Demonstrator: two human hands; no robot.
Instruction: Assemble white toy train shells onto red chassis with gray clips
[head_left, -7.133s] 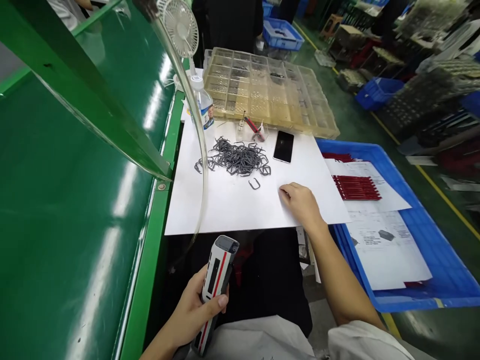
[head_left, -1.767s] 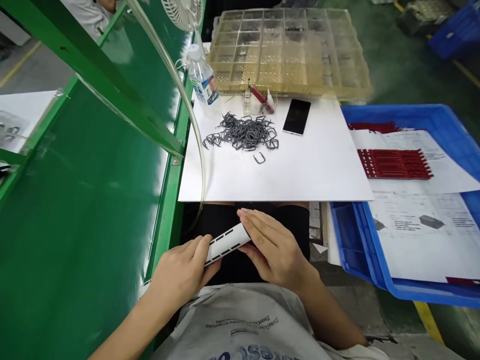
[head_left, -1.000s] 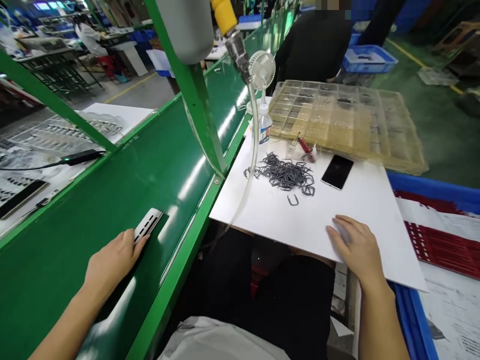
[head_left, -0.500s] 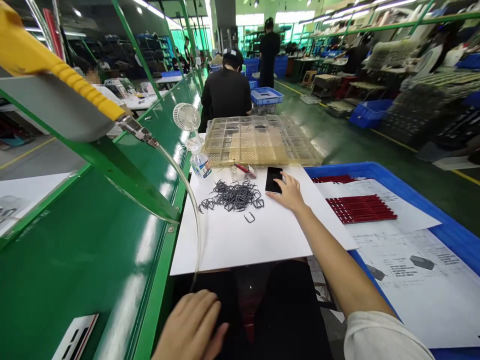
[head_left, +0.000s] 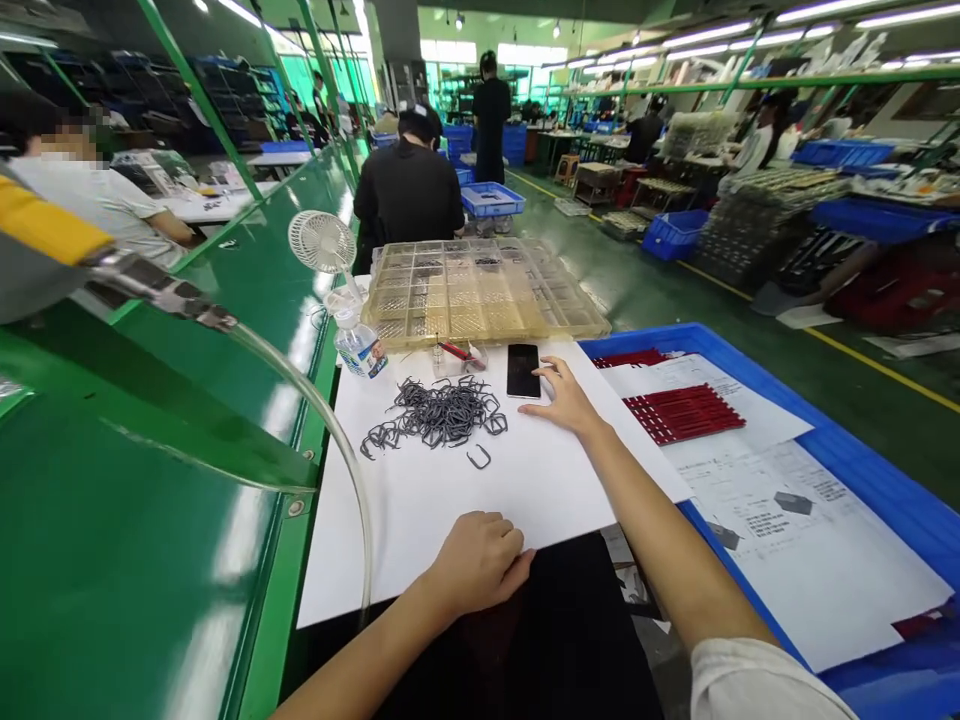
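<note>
A black smartphone [head_left: 523, 371] lies flat on the white tabletop [head_left: 540, 470]. My right hand [head_left: 566, 398] is beside its right edge, thumb and fingers apart, a fingertip at the phone's side; whether it touches cannot be told. My left hand [head_left: 484, 560] rests at the table's front edge, back upward, with loosely curled fingers and no object visible in it. A pile of dark grey U-shaped clips [head_left: 446, 410] lies left of the phone. One loose clip [head_left: 478, 457] sits just in front of the pile.
Behind the pile are a small clear box [head_left: 457, 360] with a red tool, a bottle [head_left: 360, 345], a white fan [head_left: 322, 242] and a compartmented plastic tray [head_left: 487, 290]. A hose [head_left: 341, 430] crosses the left side. A blue bin [head_left: 862, 490] with papers and red strips stands right.
My left hand has risen from below the table to its front edge, its fingers now more curled. My right fingers have drawn back from the phone's screen to its right side. The view has shifted.
</note>
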